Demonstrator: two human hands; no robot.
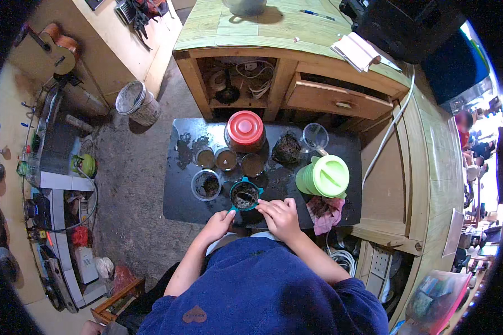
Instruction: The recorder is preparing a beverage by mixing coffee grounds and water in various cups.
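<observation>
A small teal strainer (233, 208) holds dark, wet-looking grounds. My left hand (219, 225) grips its handle at the table's front edge. Fingers of my right hand (280, 215) pinch what looks like a spoon (246, 197), its bowl down in the grounds. Left of the strainer stands a clear plastic tub (195, 189) with dark residue. Behind are three glasses of brown liquid: a left glass (204, 158), a middle glass (226, 160) and a right glass (252, 165). A jar with a red lid (245, 125) rises behind them.
On the dark low table (180, 209) stand a lidded green pitcher (323, 176), a dark clump of grounds (286, 150) and a clear handled cup (315, 135). A pink cloth (327, 215) hangs over the front edge. A wooden desk (239, 52) rises behind; a bucket (138, 104) stands left.
</observation>
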